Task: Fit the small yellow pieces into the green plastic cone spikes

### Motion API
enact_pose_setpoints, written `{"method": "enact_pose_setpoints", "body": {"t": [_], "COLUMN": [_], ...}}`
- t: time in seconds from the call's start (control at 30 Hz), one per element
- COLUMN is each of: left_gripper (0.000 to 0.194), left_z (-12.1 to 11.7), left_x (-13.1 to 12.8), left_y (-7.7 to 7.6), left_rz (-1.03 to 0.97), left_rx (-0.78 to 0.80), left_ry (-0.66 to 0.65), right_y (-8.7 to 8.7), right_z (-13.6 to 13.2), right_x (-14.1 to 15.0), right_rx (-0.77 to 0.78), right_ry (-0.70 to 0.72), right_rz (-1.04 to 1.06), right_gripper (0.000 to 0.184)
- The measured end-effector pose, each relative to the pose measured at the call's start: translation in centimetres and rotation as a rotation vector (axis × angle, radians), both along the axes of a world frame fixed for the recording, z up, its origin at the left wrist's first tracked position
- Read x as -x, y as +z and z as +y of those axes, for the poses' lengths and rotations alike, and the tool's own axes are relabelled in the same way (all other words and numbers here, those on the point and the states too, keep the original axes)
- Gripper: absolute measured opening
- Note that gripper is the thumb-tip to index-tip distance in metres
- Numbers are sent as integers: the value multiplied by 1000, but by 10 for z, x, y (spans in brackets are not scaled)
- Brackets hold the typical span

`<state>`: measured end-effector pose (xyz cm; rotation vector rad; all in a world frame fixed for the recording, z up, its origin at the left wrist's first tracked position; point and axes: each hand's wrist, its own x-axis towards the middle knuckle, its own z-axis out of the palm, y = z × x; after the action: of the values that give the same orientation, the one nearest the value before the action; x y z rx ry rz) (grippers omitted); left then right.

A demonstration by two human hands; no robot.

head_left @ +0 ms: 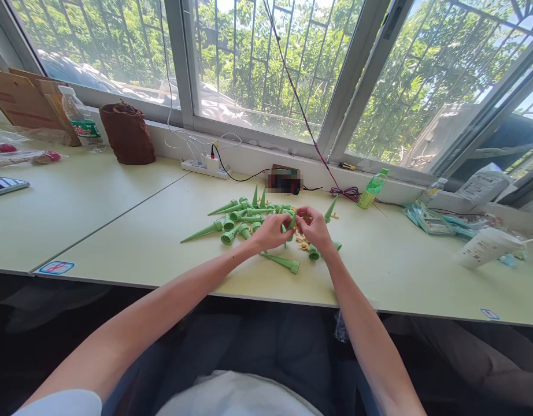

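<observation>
From my head view, with my hands in the middle of the clock and twelve at the window, my left hand [273, 231] pinches one green spike [293, 220], point up. My right hand [315, 228] is curled close beside it; I can't tell if it grips anything, as the fingers hide it.

The spike looks like plastic, so I think it is light and stiff. It seems smooth, so it may slip a bit near the thin point. I don't think it breaks easily. The fat, ridged end looks like the best place to hold.

The other spikes lie on the table [405, 271], mostly in a heap [254, 218] from nine to eleven o'clock. They lie over each other, so I can't count them all. I can pick out one long spike [203, 232] at nine, one spike lying near the edge [281, 263] at about seven, two with points up in the heap, and one tilted spike [331, 209] at two. Little yellow bits [303, 242] sit just by my right hand, too jumbled to count.

Farther out I count one brown bag [128, 136] at ten, one power strip [206, 167] at eleven, one phone [6, 185] at nine, and three bottles: a clear bottle [85, 124] at ten, a green bottle [373, 189] and a small bottle [435, 189], both near two.
</observation>
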<state>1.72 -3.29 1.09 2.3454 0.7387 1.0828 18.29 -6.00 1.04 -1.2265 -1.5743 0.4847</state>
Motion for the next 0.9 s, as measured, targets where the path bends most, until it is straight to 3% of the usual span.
{"method": "enact_pose_setpoints", "body": {"t": [0.9], "left_gripper": [8], "left_z": [-1], "left_x": [0], "left_y": [0], "left_rz": [9], "left_rx": [-12], "left_ry": [-23], "right_y": [2], "right_z": [-3], "right_x": [1], "right_rx": [-23], "right_ry": [1], "right_rz": [-89], "right_gripper": [20]}}
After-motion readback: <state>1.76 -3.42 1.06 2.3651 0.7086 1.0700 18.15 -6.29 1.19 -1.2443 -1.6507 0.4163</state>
